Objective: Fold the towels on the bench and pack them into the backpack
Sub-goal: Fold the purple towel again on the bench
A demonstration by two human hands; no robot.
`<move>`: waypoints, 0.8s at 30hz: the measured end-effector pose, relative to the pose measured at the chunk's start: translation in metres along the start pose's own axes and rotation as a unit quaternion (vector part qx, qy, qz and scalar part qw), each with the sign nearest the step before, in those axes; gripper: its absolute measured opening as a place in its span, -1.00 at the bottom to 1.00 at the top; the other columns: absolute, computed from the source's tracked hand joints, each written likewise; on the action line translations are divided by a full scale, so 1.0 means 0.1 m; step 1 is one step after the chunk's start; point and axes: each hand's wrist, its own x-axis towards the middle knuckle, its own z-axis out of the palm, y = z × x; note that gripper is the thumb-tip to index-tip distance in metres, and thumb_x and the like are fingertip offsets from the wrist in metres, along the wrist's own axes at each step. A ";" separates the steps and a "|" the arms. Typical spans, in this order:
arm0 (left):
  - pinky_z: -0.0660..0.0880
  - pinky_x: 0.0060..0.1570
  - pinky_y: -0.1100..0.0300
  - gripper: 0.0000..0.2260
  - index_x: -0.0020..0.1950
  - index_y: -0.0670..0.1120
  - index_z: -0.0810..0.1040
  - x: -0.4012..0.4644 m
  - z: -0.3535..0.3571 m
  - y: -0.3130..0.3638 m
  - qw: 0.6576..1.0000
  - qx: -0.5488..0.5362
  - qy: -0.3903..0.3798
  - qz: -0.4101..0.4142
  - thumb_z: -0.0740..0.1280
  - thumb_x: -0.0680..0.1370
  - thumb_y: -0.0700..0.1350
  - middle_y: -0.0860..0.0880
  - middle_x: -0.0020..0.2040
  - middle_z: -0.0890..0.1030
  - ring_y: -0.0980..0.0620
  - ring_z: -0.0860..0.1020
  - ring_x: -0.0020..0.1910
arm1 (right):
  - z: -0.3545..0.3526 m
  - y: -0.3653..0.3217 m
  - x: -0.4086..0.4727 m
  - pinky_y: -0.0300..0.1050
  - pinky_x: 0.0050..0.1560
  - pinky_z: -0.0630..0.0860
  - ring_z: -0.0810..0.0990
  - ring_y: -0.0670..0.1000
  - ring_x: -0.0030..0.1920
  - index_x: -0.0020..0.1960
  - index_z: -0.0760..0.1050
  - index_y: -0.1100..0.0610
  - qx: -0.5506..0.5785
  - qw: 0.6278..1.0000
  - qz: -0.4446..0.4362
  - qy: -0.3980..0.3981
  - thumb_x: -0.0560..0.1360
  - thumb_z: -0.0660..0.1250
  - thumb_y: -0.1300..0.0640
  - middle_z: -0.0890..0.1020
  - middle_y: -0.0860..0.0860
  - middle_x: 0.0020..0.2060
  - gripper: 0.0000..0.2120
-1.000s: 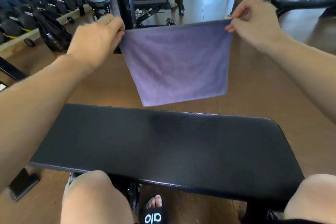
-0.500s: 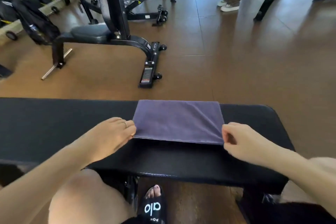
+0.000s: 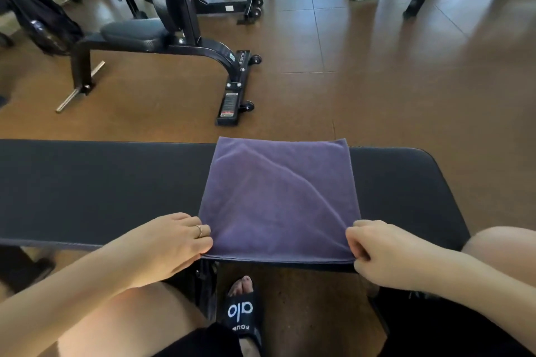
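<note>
— How were we holding it at that point?

— Our left hand [image 3: 171,243] pinched the near left corner of the purple towel [image 3: 278,197], and our right hand [image 3: 385,252] had its fingers curled round the near right corner. Both were clamped on cloth, low in the frame, just above our knees.

— And the towel itself?

— Spread across the black bench [image 3: 101,188], centre of the frame, its far hem level with the bench's far edge and its near hem at the near edge. A diagonal crease ran across it (loose fabric, we judged, not a proper fold).

— What could have spoiled it from there?

— We thought that crease would get trapped if we folded without smoothing, leaving a lumpy packet. Uneven pulling by one hand could also skew the hems, or drag the cloth off the near edge onto the floor.

— The backpack?

— Possibly the dark bag [image 3: 43,23] at upper left; we couldn't tell for certain.
</note>
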 end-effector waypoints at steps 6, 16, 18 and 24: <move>0.45 -0.15 0.22 -0.75 -0.03 0.14 0.42 0.12 -0.22 0.05 0.998 -0.034 -0.026 -0.055 0.15 0.57 0.29 0.18 -0.15 0.47 0.13 0.49 -0.21 | -0.32 -0.03 -0.03 -0.15 -0.08 0.56 0.54 -0.12 -0.10 0.00 0.44 -0.13 0.017 0.994 -0.040 -0.102 0.37 0.43 0.05 0.53 -0.15 -0.06 -0.74; -0.21 0.57 -0.13 -0.38 0.63 0.17 -0.21 1.44 0.12 0.29 0.929 -0.145 0.007 -0.341 -0.23 0.60 0.34 -0.02 0.65 -0.23 -0.05 -0.25 0.62 | 0.08 -0.16 1.08 0.08 0.58 -0.11 -0.09 0.05 0.60 0.63 -0.08 -0.01 -0.131 0.971 -0.012 0.199 0.61 -0.27 -0.23 -0.02 0.01 0.61 -0.36; -0.27 0.56 -0.09 -0.40 0.62 0.20 -0.26 1.38 0.23 0.27 0.922 -0.161 -0.002 -0.351 -0.21 0.61 0.33 0.02 0.64 -0.29 -0.02 -0.31 0.61 | 0.12 0.04 1.10 0.07 0.58 -0.18 -0.17 0.02 0.60 0.62 -0.14 -0.02 -0.124 0.973 0.030 0.192 0.60 -0.31 -0.23 -0.10 -0.02 0.61 -0.36; -0.26 0.56 -0.15 -0.36 0.61 0.19 -0.30 1.43 0.28 0.24 0.923 -0.154 -0.007 -0.352 -0.24 0.57 0.35 0.01 0.63 -0.32 -0.05 -0.32 0.60 | 0.00 -0.04 1.23 0.08 0.58 -0.16 -0.12 0.07 0.60 0.63 -0.10 0.00 -0.113 0.961 0.006 0.254 0.67 -0.14 -0.16 -0.05 0.04 0.61 -0.43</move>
